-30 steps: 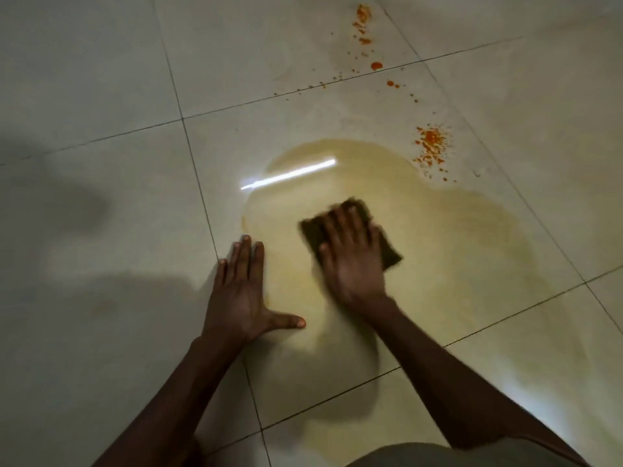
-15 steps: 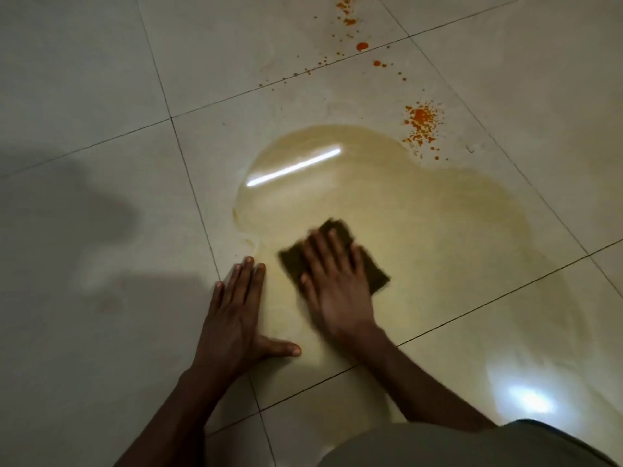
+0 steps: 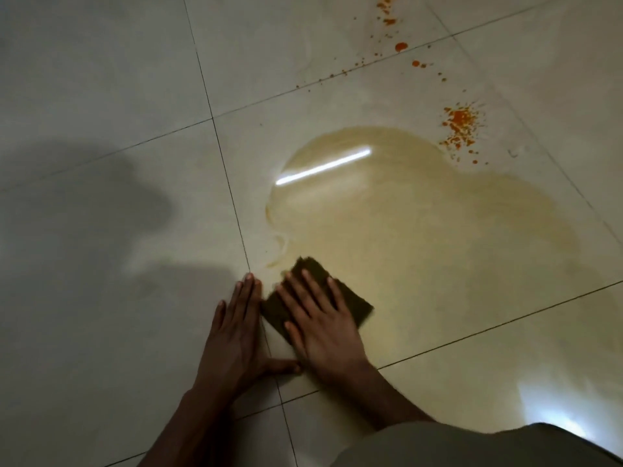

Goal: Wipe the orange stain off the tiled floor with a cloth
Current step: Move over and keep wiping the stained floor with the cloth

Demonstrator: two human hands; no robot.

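A dark brown cloth [image 3: 350, 298] lies flat on the pale tiled floor [image 3: 101, 96] at the near left edge of a wide yellowish wet smear [image 3: 421, 237]. My right hand [image 3: 320, 321] presses down on the cloth with fingers spread. My left hand [image 3: 236, 335] rests flat on the floor just left of it, palm down, thumb stretched toward my right wrist. Bright orange stain splatters [image 3: 460, 124] sit beyond the smear at the upper right, with smaller orange drops [image 3: 400, 46] farther back along a grout line.
Dark grout lines [image 3: 229, 183] cross the tiles. A shadow [image 3: 84, 203] covers the floor at the left. A strip light reflection [image 3: 323, 166] glints on the wet patch. Grey cloth of my clothing [image 3: 472, 446] fills the bottom right corner.
My right hand has dragged the cloth back toward me and leftward, from the middle of the smear to its near left edge beside my left hand. The left hand stayed planted.
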